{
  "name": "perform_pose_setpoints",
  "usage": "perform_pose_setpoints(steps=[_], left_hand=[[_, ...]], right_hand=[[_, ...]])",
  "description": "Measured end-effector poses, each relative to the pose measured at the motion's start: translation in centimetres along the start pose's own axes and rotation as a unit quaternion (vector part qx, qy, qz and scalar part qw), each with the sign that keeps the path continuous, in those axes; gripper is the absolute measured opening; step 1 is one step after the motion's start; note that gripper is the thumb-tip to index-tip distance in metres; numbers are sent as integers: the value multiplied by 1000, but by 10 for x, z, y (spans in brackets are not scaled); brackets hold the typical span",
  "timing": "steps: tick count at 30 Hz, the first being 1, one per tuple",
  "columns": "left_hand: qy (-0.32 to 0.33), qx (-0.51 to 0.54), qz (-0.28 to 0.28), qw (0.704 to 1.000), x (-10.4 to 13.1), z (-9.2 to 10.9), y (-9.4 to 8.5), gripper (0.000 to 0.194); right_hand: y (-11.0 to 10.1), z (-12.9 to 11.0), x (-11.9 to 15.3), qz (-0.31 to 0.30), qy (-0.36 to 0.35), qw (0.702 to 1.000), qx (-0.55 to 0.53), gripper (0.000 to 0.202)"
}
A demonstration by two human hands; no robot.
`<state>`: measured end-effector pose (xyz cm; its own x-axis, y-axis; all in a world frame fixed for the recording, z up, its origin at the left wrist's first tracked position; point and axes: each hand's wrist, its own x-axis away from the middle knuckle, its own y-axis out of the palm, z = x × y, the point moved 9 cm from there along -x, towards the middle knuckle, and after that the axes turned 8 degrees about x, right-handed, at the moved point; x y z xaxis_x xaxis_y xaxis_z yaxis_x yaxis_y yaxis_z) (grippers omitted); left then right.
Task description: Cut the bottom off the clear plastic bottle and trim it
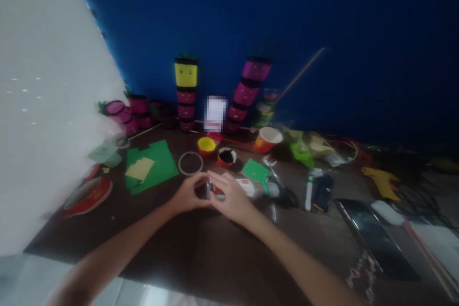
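Note:
A clear plastic bottle (253, 188) with a white, red and green label lies on its side, its narrow end pointing right. My right hand (231, 196) is closed over the bottle's left part, fingers across the label. At the bottle's clear left end, my left hand (190, 192) curves with thumb and fingers around it; its fingertips meet the right hand's. The exact contact there is blurred. Just behind the hands are a clear ring (191, 163), a small yellow cup (206, 146) and a cut red cup with dark contents (226, 157). Green paper (255, 171) lies behind the bottle.
Left are green sheets (163, 165) and a red-rimmed lid (89, 196). Pink and yellow stacked cup figures (186, 91) stand against the blue wall. On the right lie dark-handled scissors (287, 197), a cutter (309, 192), a yellow glue gun (382, 181) and a dark tablet (376, 236).

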<state>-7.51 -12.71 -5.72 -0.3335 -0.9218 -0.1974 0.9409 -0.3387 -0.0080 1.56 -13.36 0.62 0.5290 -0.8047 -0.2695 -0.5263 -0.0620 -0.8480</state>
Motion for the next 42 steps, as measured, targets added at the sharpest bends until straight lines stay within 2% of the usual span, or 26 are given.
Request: perform_pose_setpoints(steps=[3, 6, 11, 17, 22, 26, 30, 33, 37, 42], left_hand=[[8, -27, -7, 1000, 1, 4, 2, 64], [26, -55, -21, 998, 2, 9, 4, 58], [25, -77, -26, 996, 2, 10, 5, 58], [34, -97, -21, 995, 3, 12, 5, 57], [42, -113, -13, 993, 4, 11, 4, 56], [41, -106, -12, 993, 5, 11, 4, 56], [40, -102, -10, 994, 5, 11, 4, 58], [38, -101, -4, 994, 6, 10, 4, 59], [35, -114, 2, 993, 8, 10, 4, 58], [35, -111, 5, 993, 7, 11, 4, 57]], right_hand=[[-5, -1, 4, 44, -11, 999, -1, 37], [-10, 0, 9, 73, 10, 997, -16, 21], [-10, -2, 12, 56, 43, 997, 6, 9], [-9, -11, 17, 53, 27, 996, 73, 8], [-3, -27, 21, 30, 29, 972, 231, 17], [0, -37, 19, -29, 40, 953, 298, 26], [2, -39, 16, -104, 69, 946, 299, 33], [1, -38, 14, -129, 82, 946, 286, 36], [3, -36, 13, -127, 75, 951, 271, 38], [5, -35, 17, -96, 57, 961, 252, 38]])
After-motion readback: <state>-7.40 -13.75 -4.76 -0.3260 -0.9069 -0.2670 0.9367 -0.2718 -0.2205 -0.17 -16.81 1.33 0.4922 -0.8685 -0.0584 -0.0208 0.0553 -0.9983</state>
